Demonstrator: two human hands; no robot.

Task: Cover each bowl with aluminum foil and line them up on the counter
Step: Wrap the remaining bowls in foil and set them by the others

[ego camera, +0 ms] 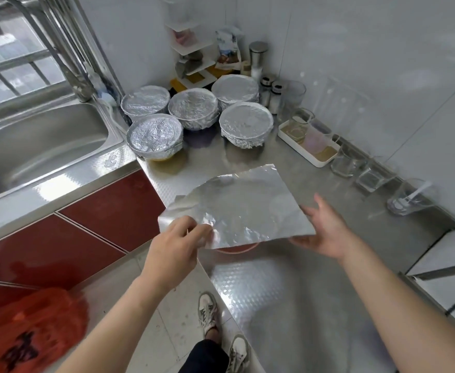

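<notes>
Draping a pink bowl [237, 249], shiny creased foil [244, 204] is pinched by left grip [176, 242], right grip [326, 230] splayed apart.

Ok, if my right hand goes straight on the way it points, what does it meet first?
Likely the foil, at its right edge; the open right hand is beside it, depth unclear.

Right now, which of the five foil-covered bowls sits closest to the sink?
The front-left foil-covered bowl, right by the steel sink; unlike the others, it shows something yellowish beneath its foil.
</notes>
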